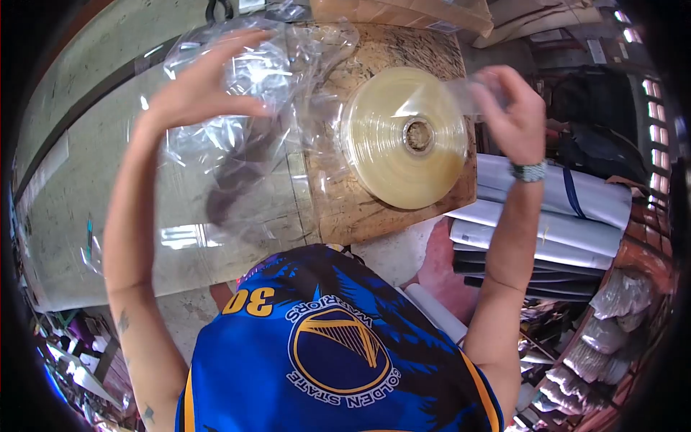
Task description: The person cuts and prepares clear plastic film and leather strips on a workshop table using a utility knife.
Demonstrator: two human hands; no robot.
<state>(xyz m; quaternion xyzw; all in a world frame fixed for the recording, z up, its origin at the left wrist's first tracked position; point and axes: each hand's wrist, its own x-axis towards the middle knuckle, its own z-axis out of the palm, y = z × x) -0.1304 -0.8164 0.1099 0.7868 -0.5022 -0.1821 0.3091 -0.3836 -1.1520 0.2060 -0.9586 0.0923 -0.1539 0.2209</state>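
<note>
A large roll of clear plastic film [392, 169] with a brown core lies flat on a scuffed wooden board [338, 216]. Crumpled clear plastic [263, 72] is heaped left of the roll, partly beneath my left hand [201, 90]. That hand has its thumb and fingers spread apart. On the roll's right side, my right hand [512, 111] is bent with thumb and fingers together on a strip of clear film [463, 95] that reaches back to the roll. Motion blurs both hands a little, and the right fingertips are partly lost in the film.
Left of the board, a long glossy table surface [93, 165] extends away. A cardboard box [403, 11] stands at the far edge. Silvery-white rolls [554, 194] are stacked on the right, with bundled plastic packs [622, 295] below them.
</note>
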